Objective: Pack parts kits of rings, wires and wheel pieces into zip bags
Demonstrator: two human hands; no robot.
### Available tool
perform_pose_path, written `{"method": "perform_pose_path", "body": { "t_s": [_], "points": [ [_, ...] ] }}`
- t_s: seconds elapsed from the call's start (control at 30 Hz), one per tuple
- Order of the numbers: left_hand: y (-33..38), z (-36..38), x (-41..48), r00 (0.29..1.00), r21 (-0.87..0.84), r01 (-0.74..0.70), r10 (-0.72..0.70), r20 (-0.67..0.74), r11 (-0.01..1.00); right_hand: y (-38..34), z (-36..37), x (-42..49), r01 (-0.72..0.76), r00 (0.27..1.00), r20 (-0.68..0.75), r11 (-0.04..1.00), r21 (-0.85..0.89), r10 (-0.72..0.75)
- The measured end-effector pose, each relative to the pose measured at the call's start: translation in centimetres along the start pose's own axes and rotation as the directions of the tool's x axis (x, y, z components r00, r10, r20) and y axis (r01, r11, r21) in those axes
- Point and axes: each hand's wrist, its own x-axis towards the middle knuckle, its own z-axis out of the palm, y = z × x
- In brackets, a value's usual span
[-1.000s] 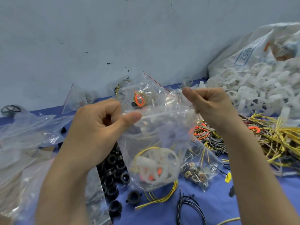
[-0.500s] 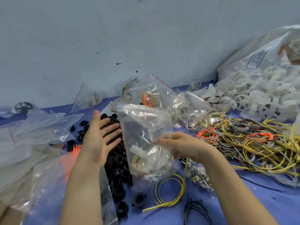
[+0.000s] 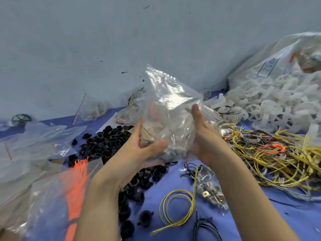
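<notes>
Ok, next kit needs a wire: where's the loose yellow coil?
Head view, lower centre: the yellow coil lies on the blue cloth, between the black rings on its left and a small parts bag on its right.

Probably a workshop: bulk wire heaps (image 3: 271, 153)
</notes>
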Motion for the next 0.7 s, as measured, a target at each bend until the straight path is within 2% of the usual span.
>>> {"method": "perform_pose_path", "body": {
  "t_s": [0.07,0.13,0.17,0.3,0.47,0.53,0.63,0.7],
  "points": [
    [-0.1,0.2,0.0,0.999,0.086,0.016,-0.012,-0.044,0.996,0.3,0.0,0.1,-0.094,0.978,0.182,0.995,-0.041,0.100],
    [0.0,0.2,0.1,0.997,0.150,0.020,-0.009,-0.078,0.988,0.4,-0.2,0.0,-0.128,0.928,0.352,0.992,-0.009,0.124],
    [0.1,0.0,0.1,0.996,0.173,0.023,-0.007,-0.093,0.985,0.3,-0.3,-0.2,-0.151,0.912,0.389,0.988,0.033,0.126],
    [0.2,-0.3,0.1,0.991,0.214,-0.012,0.040,-0.126,0.977,0.3,-0.8,-0.2,-0.199,0.915,0.386,0.964,0.174,0.118],
    [0.1,-0.6,-0.1,0.986,0.210,-0.107,0.130,-0.100,0.972,0.4,-1.1,0.0,-0.187,0.934,0.326,0.977,0.105,0.144],
    [-0.1,-0.7,0.0,0.981,0.198,-0.138,0.162,-0.107,0.970,0.5,-1.2,0.1,-0.218,0.911,0.370,0.974,0.060,0.181],
    [-0.2,-0.6,0.2,0.991,0.232,-0.069,0.094,-0.098,0.970,1.1,-1.6,0.0,-0.290,0.827,0.513,0.956,0.034,0.232],
    [-0.4,-0.8,0.1,0.999,0.355,0.013,-0.024,0.027,0.935,1.0,-2.7,-0.1,-0.304,0.849,0.449,0.953,-0.018,0.279]
  ]
}}
